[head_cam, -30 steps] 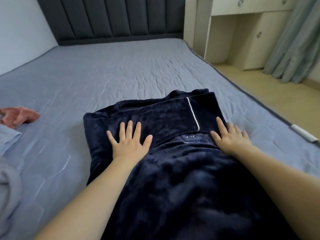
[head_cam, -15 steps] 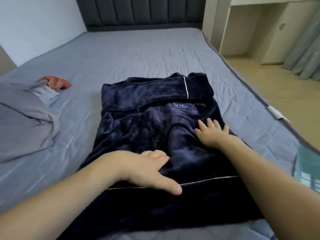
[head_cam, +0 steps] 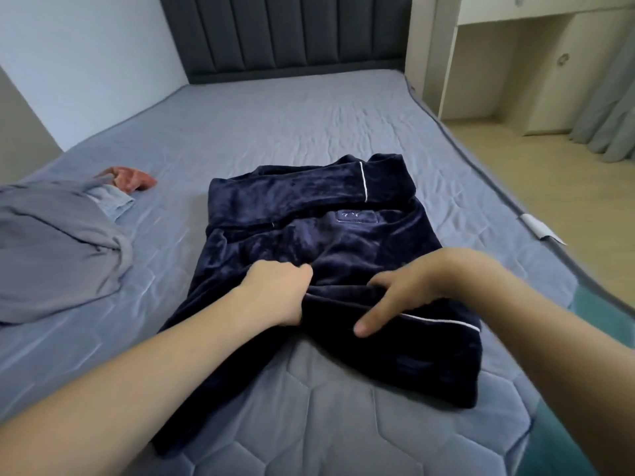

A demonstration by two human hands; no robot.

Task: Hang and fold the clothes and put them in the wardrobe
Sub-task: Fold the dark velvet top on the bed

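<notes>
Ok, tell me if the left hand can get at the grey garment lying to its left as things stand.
Probably yes, once it lets go: the left hand grips the navy garment, but only bare bed sheet lies between it and the grey garment.

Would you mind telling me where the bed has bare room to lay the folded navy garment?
Free: the wide stretch of bed between the navy garment and the headboard, and the near strip in front of it. Crowded: the left side, with the grey garment and red cloth.
</notes>
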